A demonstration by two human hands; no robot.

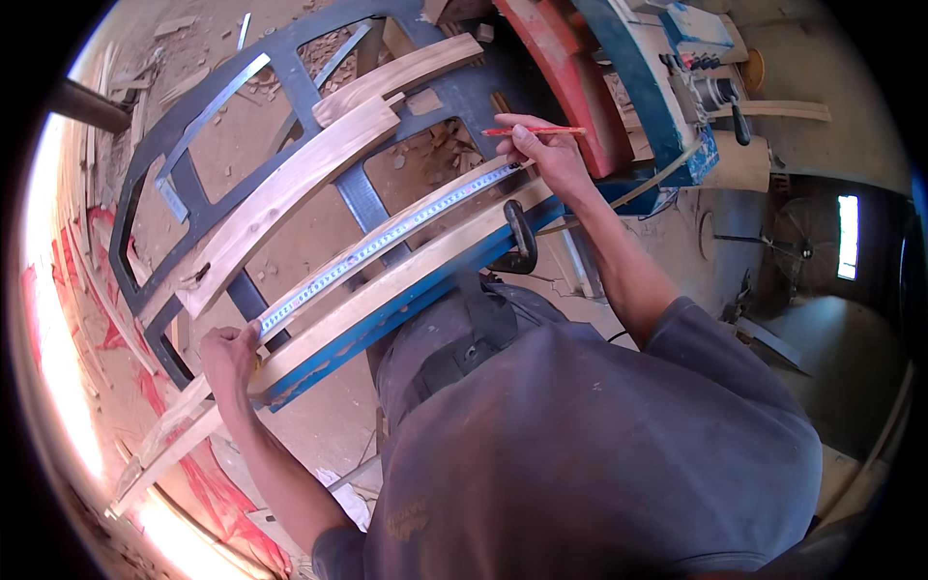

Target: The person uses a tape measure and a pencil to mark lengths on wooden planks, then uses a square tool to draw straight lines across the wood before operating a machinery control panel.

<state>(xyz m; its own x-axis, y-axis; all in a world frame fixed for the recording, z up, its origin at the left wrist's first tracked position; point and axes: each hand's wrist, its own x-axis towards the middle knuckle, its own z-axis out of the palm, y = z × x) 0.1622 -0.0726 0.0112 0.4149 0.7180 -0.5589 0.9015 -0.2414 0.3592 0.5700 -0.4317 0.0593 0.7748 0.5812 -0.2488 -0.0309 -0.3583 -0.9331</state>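
Note:
A white tape measure lies stretched along a narrow wooden strip. Its left end is under the fingers of my left hand, which are closed on it; they hide whether the case or the tip is there. At the other end of the tape, my right hand grips a thin red pencil between thumb and fingers. The pencil lies nearly level, just above the strip's far end. Nearer my body, a long light wooden board runs alongside, on a blue metal edge.
A black clamp grips the board near my waist. Beyond the tape, curved wooden pieces rest on a dark metal frame. At the upper right stands a red and blue machine. Wood scraps litter the floor.

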